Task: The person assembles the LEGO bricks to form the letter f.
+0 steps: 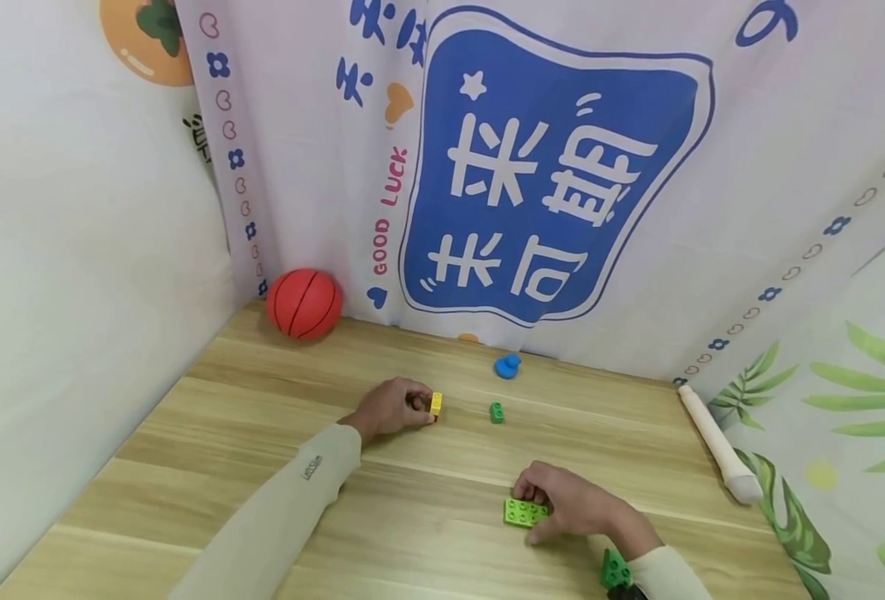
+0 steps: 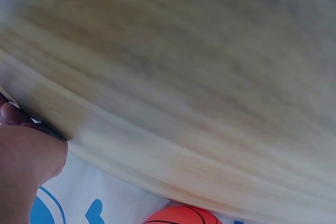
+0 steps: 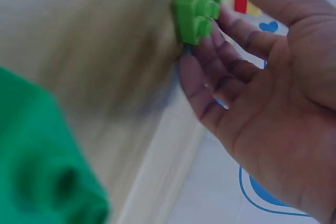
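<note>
My left hand (image 1: 392, 406) pinches a small yellow toy brick (image 1: 436, 403) by its side, over the middle of the table. A bit of red shows under the yellow brick, and in the right wrist view a red block (image 3: 240, 3) appears against yellow. My right hand (image 1: 572, 498) holds a light green studded brick (image 1: 519, 512) between thumb and fingers, studs up, low over the table. In the right wrist view that brick stands at the fingertips (image 3: 191, 72). A small green brick (image 1: 497, 412) lies between and beyond the hands. The left wrist view hides the yellow brick.
A darker green block (image 1: 615, 569) sits by my right wrist, with a black thing (image 1: 626, 592) beside it. At the back are a blue rubber duck (image 1: 507, 366) and a red ball (image 1: 304, 303). A whitish stick-like object (image 1: 720, 446) lies along the right edge. Printed cloth surrounds the wooden table (image 1: 412, 533).
</note>
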A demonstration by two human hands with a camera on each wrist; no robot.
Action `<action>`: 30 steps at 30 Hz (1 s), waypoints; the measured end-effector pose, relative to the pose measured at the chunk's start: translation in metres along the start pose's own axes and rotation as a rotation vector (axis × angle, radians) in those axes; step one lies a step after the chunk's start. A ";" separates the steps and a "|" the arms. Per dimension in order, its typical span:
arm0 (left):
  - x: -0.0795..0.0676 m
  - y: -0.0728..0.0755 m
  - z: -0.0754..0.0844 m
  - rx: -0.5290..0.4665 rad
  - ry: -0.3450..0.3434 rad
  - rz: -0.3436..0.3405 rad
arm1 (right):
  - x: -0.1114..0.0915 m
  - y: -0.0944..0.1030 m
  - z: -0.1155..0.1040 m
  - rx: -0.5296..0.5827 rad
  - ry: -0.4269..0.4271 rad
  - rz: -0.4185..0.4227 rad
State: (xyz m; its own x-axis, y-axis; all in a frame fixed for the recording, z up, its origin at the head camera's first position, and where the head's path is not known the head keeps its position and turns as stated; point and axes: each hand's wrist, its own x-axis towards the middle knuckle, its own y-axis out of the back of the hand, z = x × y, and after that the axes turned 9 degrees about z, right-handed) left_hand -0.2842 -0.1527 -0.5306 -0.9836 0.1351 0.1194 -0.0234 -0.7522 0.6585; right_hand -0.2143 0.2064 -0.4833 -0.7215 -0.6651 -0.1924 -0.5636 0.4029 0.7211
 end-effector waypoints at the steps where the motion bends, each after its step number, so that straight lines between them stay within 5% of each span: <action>1: 0.000 0.000 0.000 -0.002 0.002 0.002 | -0.001 -0.002 0.000 -0.005 0.003 0.011; 30: -0.005 0.003 0.003 -0.048 0.024 -0.010 | 0.003 -0.016 0.001 -0.003 -0.035 0.074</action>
State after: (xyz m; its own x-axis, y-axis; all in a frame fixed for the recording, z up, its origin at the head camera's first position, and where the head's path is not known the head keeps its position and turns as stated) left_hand -0.2791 -0.1539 -0.5271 -0.9872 0.1280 0.0949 -0.0413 -0.7808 0.6234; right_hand -0.2080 0.1990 -0.4962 -0.7748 -0.6113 -0.1614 -0.5068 0.4480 0.7365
